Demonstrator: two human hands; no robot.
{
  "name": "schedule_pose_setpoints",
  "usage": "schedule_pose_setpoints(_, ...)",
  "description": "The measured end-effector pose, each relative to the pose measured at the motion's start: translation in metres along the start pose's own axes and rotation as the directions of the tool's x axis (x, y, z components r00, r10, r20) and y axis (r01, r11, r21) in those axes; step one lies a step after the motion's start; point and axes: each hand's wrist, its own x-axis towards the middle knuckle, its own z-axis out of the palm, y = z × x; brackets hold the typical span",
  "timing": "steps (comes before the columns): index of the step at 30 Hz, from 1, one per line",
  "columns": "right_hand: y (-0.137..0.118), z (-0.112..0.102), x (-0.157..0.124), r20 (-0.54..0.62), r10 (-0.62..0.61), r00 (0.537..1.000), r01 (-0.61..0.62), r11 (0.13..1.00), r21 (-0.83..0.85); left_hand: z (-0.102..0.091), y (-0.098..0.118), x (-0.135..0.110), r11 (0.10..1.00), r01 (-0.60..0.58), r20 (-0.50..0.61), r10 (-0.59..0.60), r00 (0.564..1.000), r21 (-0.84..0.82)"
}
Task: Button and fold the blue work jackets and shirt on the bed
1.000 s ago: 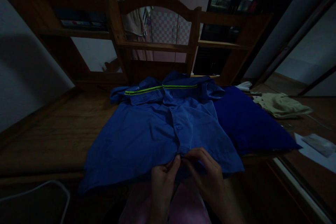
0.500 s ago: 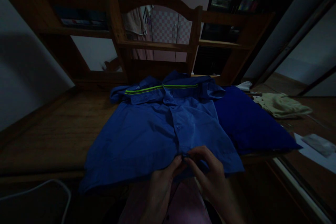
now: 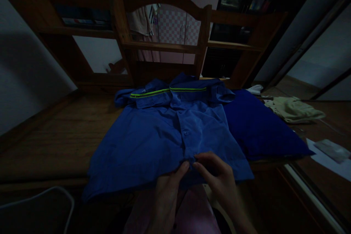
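Note:
A blue short-sleeved shirt (image 3: 148, 135) with a yellow-green stripe across its chest lies spread out, collar away from me, its hem over the near edge of the wooden surface. At the bottom of its button placket my left hand (image 3: 170, 186) pinches the cloth, thumb on top and fingers hidden beneath. Close beside it, my right hand (image 3: 216, 172) grips the placket edge between thumb and forefinger. A button (image 3: 185, 133) shows higher up the placket. Whatever small part lies between my fingertips is too dark to make out.
A dark blue folded cloth or cushion (image 3: 263, 128) lies right of the shirt. Behind stands a wooden shelf frame (image 3: 161, 47). A pale yellow cloth (image 3: 296, 109) is at far right, and a white cable (image 3: 59, 189) curves at lower left.
My fingertips have shifted slightly at the placket, the right hand's thumb and forefinger drawing a little apart from the left thumb. The shirt stays in place.

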Motion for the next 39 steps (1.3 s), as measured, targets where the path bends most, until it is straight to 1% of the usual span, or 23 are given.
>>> schedule_pose_setpoints(2,-0.002,0.000,-0.001,-0.010,-0.121,0.993,0.120,0.990,-0.072,-0.001,0.000,0.001,0.992,-0.116,0.030,0.115,0.993,0.053)
schedule_pose_setpoints(4,-0.004,0.001,-0.003,-0.008,-0.225,0.974,0.222,0.964,-0.146,0.000,0.000,0.002,0.974,-0.203,0.035,0.201,0.979,0.104)
schedule_pose_setpoints(6,-0.004,0.001,-0.005,0.004,-0.290,0.957,0.284,0.933,-0.220,0.001,-0.001,0.003,0.963,-0.232,0.037,0.229,0.973,0.136)
schedule_pose_setpoints(8,-0.003,0.002,-0.007,0.023,-0.325,0.946,0.317,0.902,-0.293,0.000,-0.003,0.004,0.963,-0.222,0.056,0.216,0.975,0.151)
schedule_pose_setpoints(10,0.000,0.003,-0.008,0.045,-0.341,0.939,0.334,0.874,-0.354,-0.002,-0.007,0.005,0.966,-0.197,0.061,0.190,0.980,0.167)
schedule_pose_setpoints(13,0.003,0.002,-0.010,0.068,-0.354,0.933,0.349,0.842,-0.411,-0.003,-0.009,0.006,0.967,-0.186,0.054,0.180,0.982,0.175)
schedule_pose_setpoints(15,0.002,0.001,-0.011,0.079,-0.353,0.932,0.351,0.827,-0.439,-0.003,-0.007,0.005,0.963,-0.188,0.080,0.175,0.981,0.194)
schedule_pose_setpoints(18,-0.001,-0.001,-0.010,0.077,-0.344,0.936,0.340,0.821,-0.460,-0.002,-0.004,0.003,0.955,-0.208,0.128,0.184,0.975,0.210)
schedule_pose_setpoints(21,-0.002,-0.002,-0.010,0.045,-0.337,0.940,0.320,0.832,-0.453,-0.001,-0.004,0.002,0.952,-0.230,0.139,0.205,0.969,0.200)
schedule_pose_setpoints(23,-0.001,-0.002,-0.009,0.041,-0.331,0.943,0.313,0.836,-0.451,-0.001,-0.005,0.000,0.943,-0.237,0.136,0.210,0.968,0.232)
schedule_pose_setpoints(25,0.002,-0.001,-0.009,0.063,-0.331,0.941,0.322,0.827,-0.461,0.000,-0.002,-0.002,0.923,-0.251,0.141,0.218,0.966,0.292)
schedule_pose_setpoints(28,0.006,-0.001,-0.008,0.117,-0.333,0.936,0.345,0.791,-0.505,0.003,0.010,-0.008,0.889,-0.275,0.136,0.241,0.961,0.367)
schedule_pose_setpoints(31,0.008,-0.003,-0.006,0.166,-0.348,0.923,0.380,0.748,-0.544,0.008,0.022,-0.013,0.854,-0.250,0.063,0.249,0.966,0.455)
schedule_pose_setpoints(33,0.008,-0.004,-0.005,0.183,-0.378,0.907,0.413,0.720,-0.557,0.010,0.025,-0.015,0.845,-0.222,0.040,0.232,0.972,0.487)
schedule_pose_setpoints(39,0.008,-0.013,-0.002,0.211,-0.457,0.864,0.491,0.670,-0.557,0.008,0.018,-0.014,0.887,-0.223,0.083,0.207,0.975,0.404)
